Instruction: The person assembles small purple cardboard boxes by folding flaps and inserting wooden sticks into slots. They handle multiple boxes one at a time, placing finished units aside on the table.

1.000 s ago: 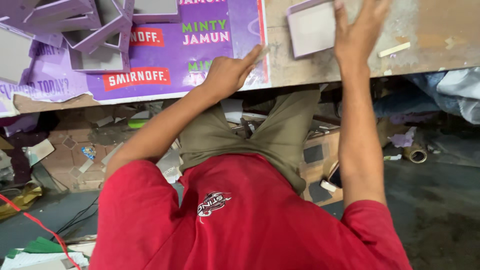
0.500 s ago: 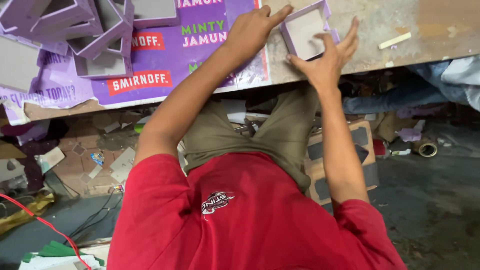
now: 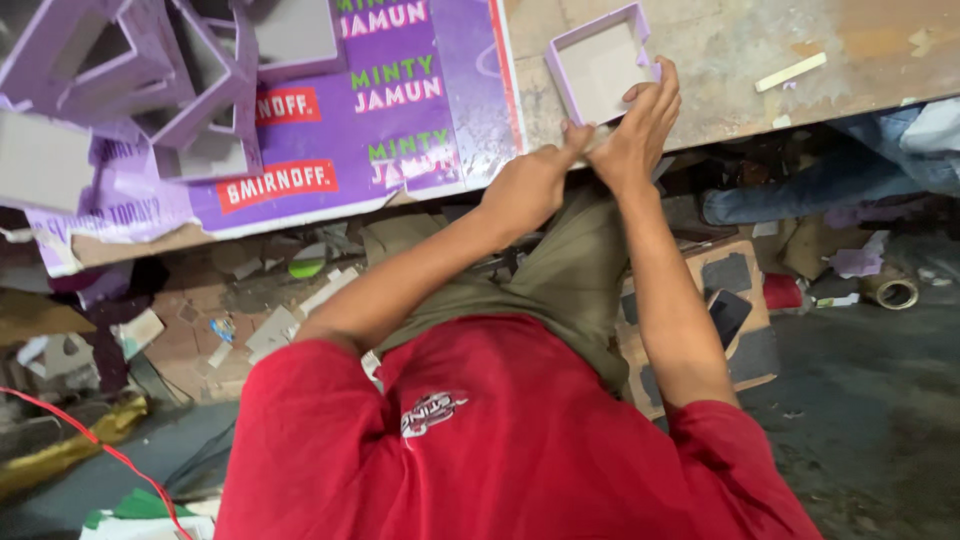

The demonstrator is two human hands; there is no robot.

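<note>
A small purple tray (image 3: 602,72) — square, shallow, with a pale grey floor and thin raised walls — lies on the worn tabletop (image 3: 800,40), close to the table's near edge. Both of the person's hands meet at the tray's near side. The right hand (image 3: 640,135) lies against the tray's near right corner, its fingers stretched up along the right wall and its thumb bent over the rim, so it is loosely closed on that wall. The left hand (image 3: 528,185) is curled into a loose fist just below the tray's near left corner; its extended finger touches the near wall, pressing rather than grasping.

Left of the tray, touching or nearly so, a glossy purple printed sheet (image 3: 400,110) covers the tabletop. Farther left of the tray, on that sheet, stands a heap of finished purple trays (image 3: 170,80) tipped at different angles. Well right of the tray, a small pale strip (image 3: 790,72) lies on the bare wood. Below the tray, past the table edge, cardboard scraps (image 3: 260,320) litter the floor.
</note>
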